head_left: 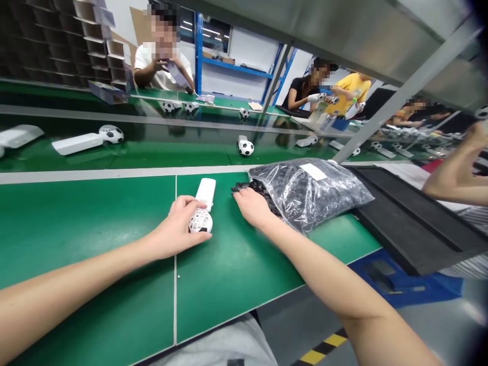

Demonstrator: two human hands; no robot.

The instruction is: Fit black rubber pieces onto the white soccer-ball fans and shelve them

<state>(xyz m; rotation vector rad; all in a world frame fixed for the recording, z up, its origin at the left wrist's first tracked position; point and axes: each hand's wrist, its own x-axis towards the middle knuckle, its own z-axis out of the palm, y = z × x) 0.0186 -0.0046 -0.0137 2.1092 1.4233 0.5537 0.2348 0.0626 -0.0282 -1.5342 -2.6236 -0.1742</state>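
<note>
On the green table lies a white handheld device with a football-patterned round head (201, 222) and a flat white handle (206, 193) pointing away from me. My left hand (179, 226) grips the round head from the left, thumb and fingers curved round it. My right hand (251, 206) rests on small black parts (263, 192) at the mouth of a clear plastic bag (316, 195). Its fingertips are down among these parts, and whether they pinch one is hidden. The bag is full of the same dark pieces and carries a white label (313, 172).
Beyond the table edge runs a green conveyor (171, 152) with several football-headed devices (246, 147) on it. A black tray (415, 218) stands at the right, near another person's arm (450, 173). A slanted metal post (404, 91) crosses the right side. Several co-workers sit across the line.
</note>
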